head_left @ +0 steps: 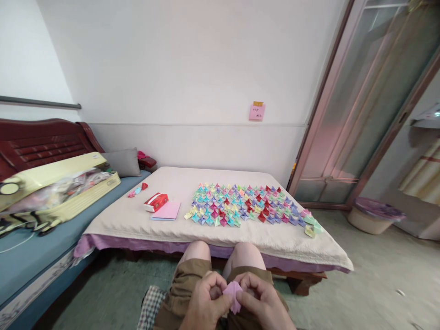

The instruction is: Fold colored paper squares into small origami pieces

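Observation:
A small folded piece of pink paper is pinched between both hands above my lap. My left hand grips its left side with thumb and fingers. On the right side, my right hand holds the paper the same way. Beyond my knees, many small folded paper pieces in several colours stand in close rows on the cream cloth of the table. To their left lie a stack of pink square paper and a red and white packet.
Small red, blue and pink items lie at the table's back left. An open yellow suitcase rests on the bed at left. A pink note is on the wall. A lined bin stands on the floor at right.

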